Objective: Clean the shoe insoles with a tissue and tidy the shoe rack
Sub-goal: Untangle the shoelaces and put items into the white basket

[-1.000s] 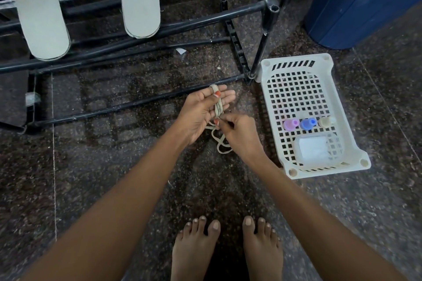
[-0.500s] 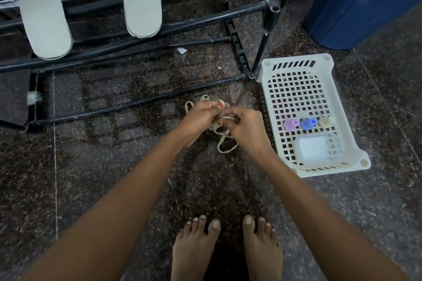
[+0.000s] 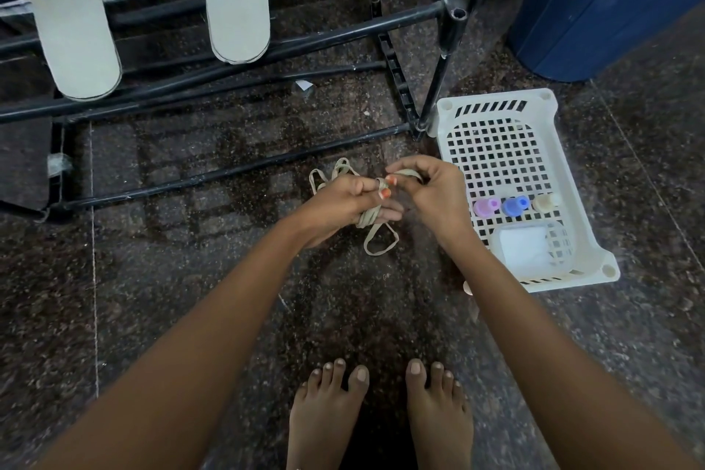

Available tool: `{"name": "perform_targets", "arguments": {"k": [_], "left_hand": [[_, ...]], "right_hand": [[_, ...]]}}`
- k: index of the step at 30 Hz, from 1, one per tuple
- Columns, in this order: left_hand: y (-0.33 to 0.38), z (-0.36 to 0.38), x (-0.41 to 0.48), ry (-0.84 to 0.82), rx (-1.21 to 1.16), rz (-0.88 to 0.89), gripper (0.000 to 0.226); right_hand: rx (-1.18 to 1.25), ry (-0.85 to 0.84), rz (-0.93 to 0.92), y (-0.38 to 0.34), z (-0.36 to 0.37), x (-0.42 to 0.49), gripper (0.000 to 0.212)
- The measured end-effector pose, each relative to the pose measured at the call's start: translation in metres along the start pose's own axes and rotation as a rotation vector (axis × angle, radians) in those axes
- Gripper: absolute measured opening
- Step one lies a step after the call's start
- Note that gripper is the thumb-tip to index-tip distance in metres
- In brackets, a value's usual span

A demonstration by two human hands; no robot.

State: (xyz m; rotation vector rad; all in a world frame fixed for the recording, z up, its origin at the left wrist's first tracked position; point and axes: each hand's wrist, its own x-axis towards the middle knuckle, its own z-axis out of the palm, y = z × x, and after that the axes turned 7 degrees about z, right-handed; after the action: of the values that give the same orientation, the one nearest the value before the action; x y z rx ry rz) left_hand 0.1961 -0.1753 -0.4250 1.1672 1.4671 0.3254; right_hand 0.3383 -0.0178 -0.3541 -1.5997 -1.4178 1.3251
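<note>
Beige lace (image 3: pixel 367 217) is clamped in left hand (image 3: pixel 335 202) and right hand (image 3: pixel 431 191) grips; two insoles (image 3: pixel 72 23) (image 3: pixel 232 0) on rack (image 3: pixel 343 30).

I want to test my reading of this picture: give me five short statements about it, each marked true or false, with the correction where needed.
1. The left hand and the right hand both hold a lace. True.
2. Two insoles lie on the rack. True.
3. The basket is empty. False: it holds three bottles and a white box.
4. The person wears shoes. False: the feet are bare.
5. The bin is red. False: it is blue.
</note>
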Motion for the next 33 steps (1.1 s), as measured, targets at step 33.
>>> {"name": "perform_targets", "arguments": {"k": [33], "left_hand": [[0.12,-0.083,0.077,0.173,-0.864,0.289,0.028]], "right_hand": [[-0.133,-0.112,0.035,0.01,0.031,-0.022,0.013]]}}
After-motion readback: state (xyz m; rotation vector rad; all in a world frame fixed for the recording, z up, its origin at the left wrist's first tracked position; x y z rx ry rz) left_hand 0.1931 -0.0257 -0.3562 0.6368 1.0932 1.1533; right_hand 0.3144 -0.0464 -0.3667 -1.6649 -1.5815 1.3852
